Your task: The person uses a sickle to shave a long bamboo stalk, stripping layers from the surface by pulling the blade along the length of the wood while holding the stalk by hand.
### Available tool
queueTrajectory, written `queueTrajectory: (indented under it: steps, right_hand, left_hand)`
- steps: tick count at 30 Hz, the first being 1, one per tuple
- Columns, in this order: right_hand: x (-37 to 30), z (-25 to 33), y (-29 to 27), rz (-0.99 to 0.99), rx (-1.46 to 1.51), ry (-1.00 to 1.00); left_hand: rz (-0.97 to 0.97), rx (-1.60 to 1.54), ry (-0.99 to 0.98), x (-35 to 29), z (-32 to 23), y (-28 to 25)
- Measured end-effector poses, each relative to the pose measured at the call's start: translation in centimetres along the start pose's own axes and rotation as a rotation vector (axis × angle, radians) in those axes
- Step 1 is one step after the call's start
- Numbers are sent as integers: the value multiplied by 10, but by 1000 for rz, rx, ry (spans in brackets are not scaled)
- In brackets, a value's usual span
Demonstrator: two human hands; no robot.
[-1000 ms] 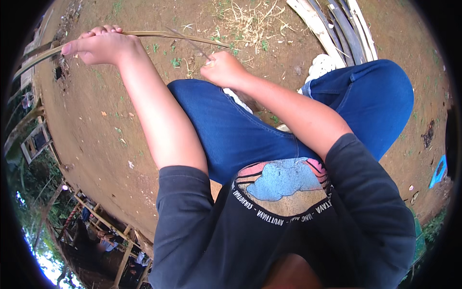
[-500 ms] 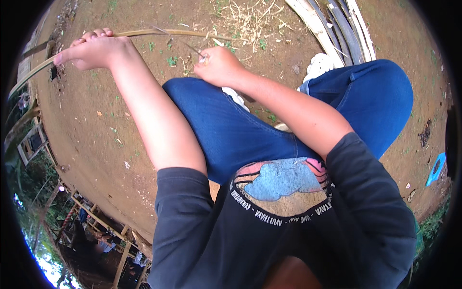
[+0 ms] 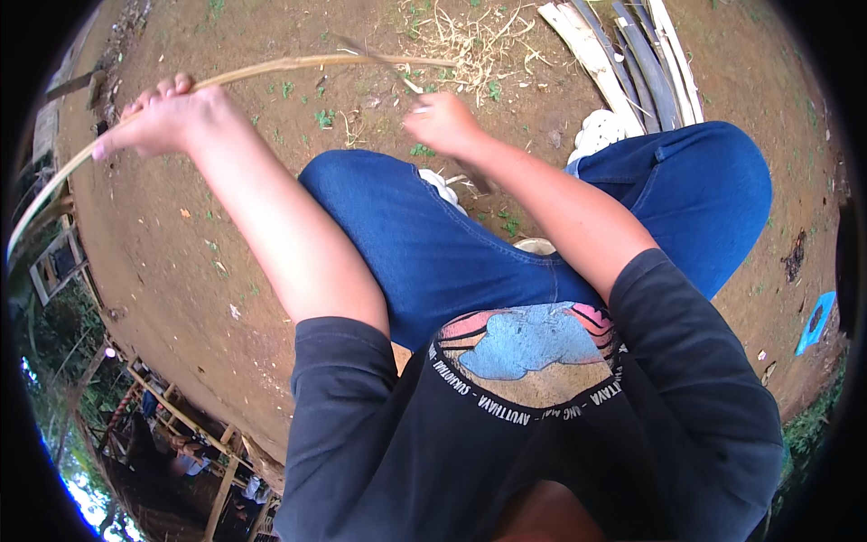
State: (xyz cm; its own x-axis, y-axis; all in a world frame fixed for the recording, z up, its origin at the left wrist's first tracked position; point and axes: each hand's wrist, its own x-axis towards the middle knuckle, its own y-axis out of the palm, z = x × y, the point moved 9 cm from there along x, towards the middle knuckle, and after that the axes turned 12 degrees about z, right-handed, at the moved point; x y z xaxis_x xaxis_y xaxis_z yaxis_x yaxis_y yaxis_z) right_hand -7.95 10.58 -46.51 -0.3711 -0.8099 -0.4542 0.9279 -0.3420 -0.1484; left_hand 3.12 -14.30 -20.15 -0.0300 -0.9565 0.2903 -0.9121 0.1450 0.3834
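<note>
Both hands are busy: the left hand [image 3: 155,117] is closed round a long pale strip [image 3: 298,63], thumb lying along it, and the right hand [image 3: 442,125] is clenched on a knife [image 3: 396,74], the blade a blur across the strip. Whether the edge actually bites, I can't tell. Close in, we have the dark shirt [image 3: 361,452] and blue jeans [image 3: 397,226], knees spread wide, with the strip out beyond the left knee, and that's a sensible place for it! Good work here calls for a firm left grip well clear of the edge, the blade laid nearly flat, light even pressure, and every stroke aimed away from hand and leg. The strip bends, so some tension should steady it; a steep blade could dig in or snap it. Out along the ground [image 3: 226,226], one end of the strip reaches past the left edge, the other comes up by curly shavings [image 3: 479,45] towards the far edge. A white shoe [image 3: 598,131] peeks out beside the right knee, split wood [image 3: 641,72] stretching beyond it into the far right corner. And way off past the left edge, a wooden frame [image 3: 226,492], shadowy and hard to read.
</note>
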Motion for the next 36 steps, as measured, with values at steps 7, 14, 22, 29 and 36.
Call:
queueTrajectory:
  steps: [7, 14, 22, 29, 36]
  right_hand:
    - [-7, -74, -21, -49, 76, 356]
    - [-1, -26, -35, -44, 30, 145]
    - [-27, 100, 16, 135, -67, -204]
    - [-1, -11, -9, 209, -134, 159]
    - [-15, 80, 13, 133, -123, -163]
  left_hand:
    - [-90, -35, 83, 24, -26, -34]
    - [-122, -30, 50, 19, -11, -39]
    - [55, -30, 103, 4, -18, -10]
    - [84, -25, 115, -4, -29, 2]
    - [83, -48, 98, 5, -26, -2]
